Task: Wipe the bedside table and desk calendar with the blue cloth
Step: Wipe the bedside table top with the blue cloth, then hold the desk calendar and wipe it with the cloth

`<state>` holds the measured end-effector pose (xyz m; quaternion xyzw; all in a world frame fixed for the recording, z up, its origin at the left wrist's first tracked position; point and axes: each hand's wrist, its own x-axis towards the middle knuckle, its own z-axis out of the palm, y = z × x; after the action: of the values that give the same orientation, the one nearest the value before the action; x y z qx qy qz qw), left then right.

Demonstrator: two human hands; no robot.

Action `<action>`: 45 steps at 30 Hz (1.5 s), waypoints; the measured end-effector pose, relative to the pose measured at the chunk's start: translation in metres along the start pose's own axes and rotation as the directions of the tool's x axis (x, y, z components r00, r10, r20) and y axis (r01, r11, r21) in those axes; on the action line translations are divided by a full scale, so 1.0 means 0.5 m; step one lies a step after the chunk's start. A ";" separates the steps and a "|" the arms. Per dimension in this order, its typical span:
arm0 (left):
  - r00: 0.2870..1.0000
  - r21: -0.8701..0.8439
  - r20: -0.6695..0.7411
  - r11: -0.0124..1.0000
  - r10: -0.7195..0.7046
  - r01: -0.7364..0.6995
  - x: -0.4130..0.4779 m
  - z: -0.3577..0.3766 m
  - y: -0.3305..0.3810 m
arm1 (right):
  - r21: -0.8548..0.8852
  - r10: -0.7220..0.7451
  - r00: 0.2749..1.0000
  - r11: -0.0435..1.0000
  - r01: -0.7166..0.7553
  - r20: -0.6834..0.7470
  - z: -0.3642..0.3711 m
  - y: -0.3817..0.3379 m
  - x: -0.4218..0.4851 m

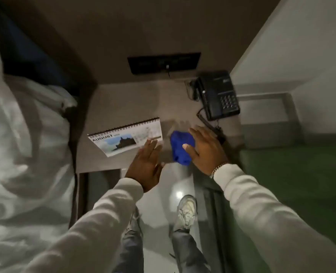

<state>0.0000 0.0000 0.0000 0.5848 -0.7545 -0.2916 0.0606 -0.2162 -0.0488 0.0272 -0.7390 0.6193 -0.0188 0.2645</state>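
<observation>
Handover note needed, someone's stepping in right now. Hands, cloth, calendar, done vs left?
Left hand: open, flat, fingertips at the near corner of the white spiral-bound desk calendar, which lies flat on the grey bedside table on its bed side.
Right hand: open, holding nothing, thumb touching the crumpled blue cloth that lies near the table's front edge.
Black corded telephone sits at the back right corner.
Done: cannot tell what has been wiped.
Left: grasp cloth, wipe table and calendar.
</observation>
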 end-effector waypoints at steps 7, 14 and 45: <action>0.999 0.100 0.045 0.995 0.007 -0.012 0.029 0.179 -0.125 | 0.010 0.069 0.998 0.998 -0.069 -0.008 0.242 0.039 0.042; 0.999 0.289 0.032 0.957 0.018 -0.027 0.042 0.235 -0.181 | -0.095 0.166 0.978 0.979 -0.178 -0.126 0.314 0.029 0.075; 0.722 0.562 0.431 0.465 0.541 -0.684 0.183 -0.285 -0.278 | 0.836 0.672 0.642 0.541 -0.087 -0.369 0.404 -0.324 0.039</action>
<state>0.1510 -0.1567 0.0233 0.2199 -0.9664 -0.0025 -0.1332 0.0067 0.0224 -0.0854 -0.3316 0.7577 -0.4705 0.3076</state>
